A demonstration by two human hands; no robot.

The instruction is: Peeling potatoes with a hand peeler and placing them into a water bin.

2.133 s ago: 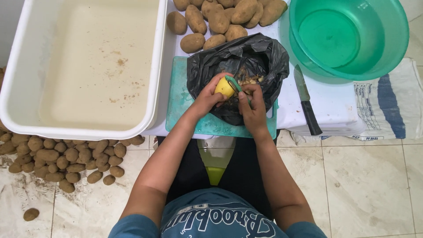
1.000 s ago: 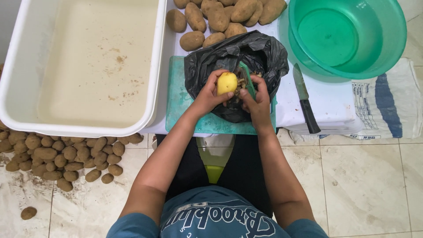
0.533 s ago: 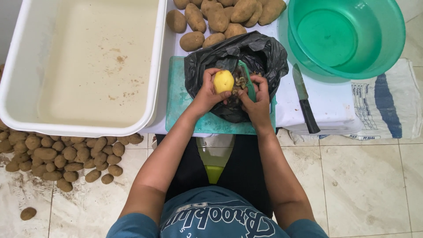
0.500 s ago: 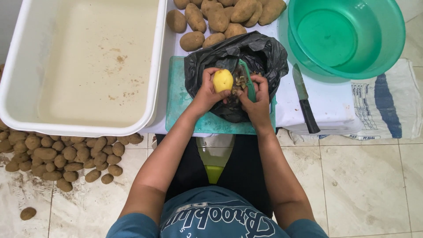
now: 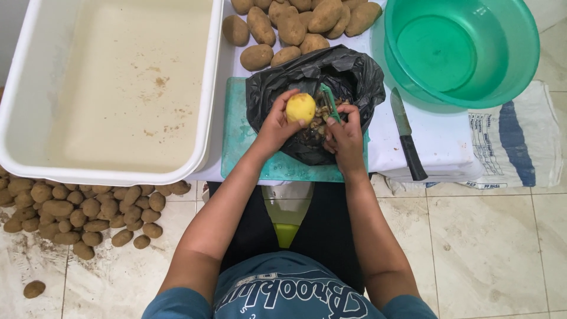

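Observation:
My left hand (image 5: 273, 127) grips a peeled yellow potato (image 5: 300, 108) over an open black plastic bag (image 5: 354, 77) holding brown peelings. My right hand (image 5: 344, 134) grips a green peeler (image 5: 328, 100), its blade just right of the potato and apart from it. The bag rests on a teal cutting board (image 5: 239, 130) on the white table.
A large white tub (image 5: 112, 88) of cloudy water sits at left. Unpeeled potatoes (image 5: 295, 26) lie behind the bag, and many more (image 5: 77, 212) are piled on the tiled floor. A green basin (image 5: 460, 47) stands at right, a black-handled knife (image 5: 405, 136) beside it.
The peeler has come off the potato's top and shifted to its right side. The potato has been turned slightly in my left hand, showing its peeled yellow face.

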